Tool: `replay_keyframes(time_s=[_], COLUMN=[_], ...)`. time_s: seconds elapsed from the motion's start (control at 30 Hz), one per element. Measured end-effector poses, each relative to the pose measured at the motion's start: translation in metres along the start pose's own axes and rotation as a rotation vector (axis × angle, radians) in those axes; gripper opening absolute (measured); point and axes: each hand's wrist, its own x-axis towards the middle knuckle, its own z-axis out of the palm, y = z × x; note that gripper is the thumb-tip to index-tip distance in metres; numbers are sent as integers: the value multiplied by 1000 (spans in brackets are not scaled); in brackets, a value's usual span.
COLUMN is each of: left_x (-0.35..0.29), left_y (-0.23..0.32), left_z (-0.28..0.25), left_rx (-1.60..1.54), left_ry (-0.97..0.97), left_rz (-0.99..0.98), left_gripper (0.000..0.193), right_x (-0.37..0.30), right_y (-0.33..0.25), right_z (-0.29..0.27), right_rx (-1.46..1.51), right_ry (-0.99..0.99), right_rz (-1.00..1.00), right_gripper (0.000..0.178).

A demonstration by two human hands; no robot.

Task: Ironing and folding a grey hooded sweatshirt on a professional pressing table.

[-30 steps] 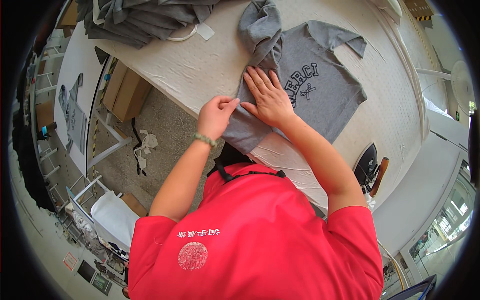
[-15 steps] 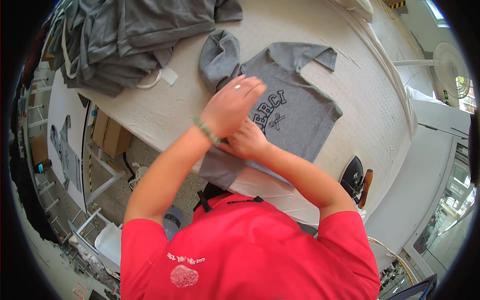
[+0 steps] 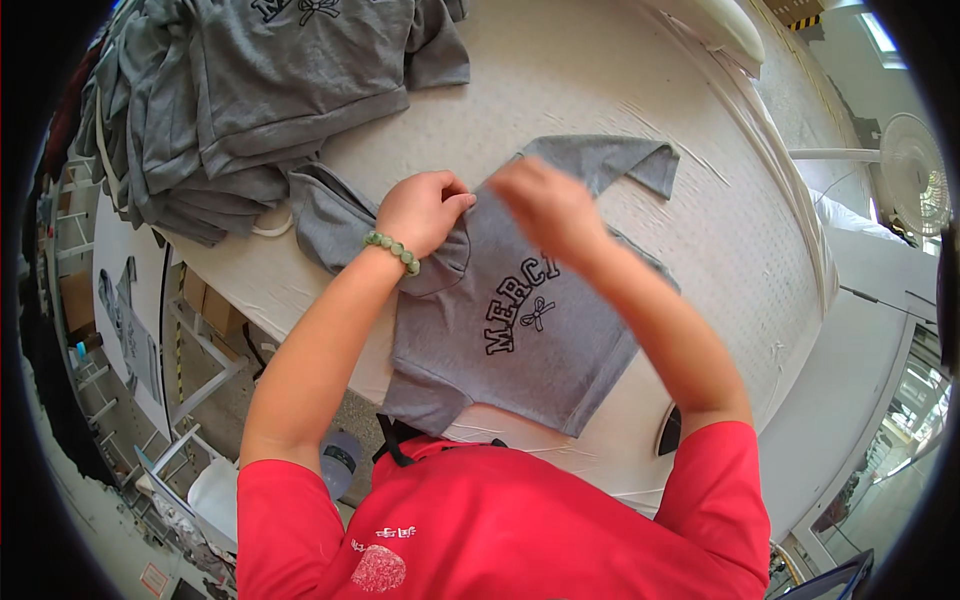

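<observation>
A grey hooded sweatshirt (image 3: 455, 335) with dark lettering and a bow print lies spread on the table, its hood (image 3: 335, 215) toward the left. My left hand (image 3: 420, 212), below a green bead bracelet, rests on the hood near the neckline, thumb and fingertips pinched together on the fabric. Over the upper chest is my right hand (image 3: 550, 210), its fingers bent and smeared by motion, so a grip on the cloth cannot be made out. One sleeve (image 3: 640, 165) stretches away at the far side, folded at its end. The other sleeve (image 3: 425, 395) points toward my body.
A heap of grey sweatshirts (image 3: 250, 100) covers the far left of the cloth-covered table (image 3: 730, 260). The dark tip of an iron (image 3: 668, 430) shows beside my right forearm. A white fan (image 3: 912, 170) stands beyond the right edge. Cardboard boxes (image 3: 210, 300) sit below on the left.
My hands were crossed over the hood and are now apart, the right one farther right. The hood has spread out leftward, and the whole print is uncovered. The view has shifted too.
</observation>
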Motion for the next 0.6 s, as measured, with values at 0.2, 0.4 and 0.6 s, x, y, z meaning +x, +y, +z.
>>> replay_keyframes(time_s=[0.2,0.4,0.6], left_x=[-6,0,13], left_y=[12,20,7], left_z=[10,16,9], left_rx=[150,535,940], left_ry=[19,148,239], left_rz=[12,91,927], left_gripper=[19,25,41], right_x=[43,64,51], right_y=[70,61,62], right_z=[-15,-8,-18], right_rx=[-101,-355,-196], right_ry=[-289,-432,-333], right_rz=[8,22,136], right_gripper=[10,19,26])
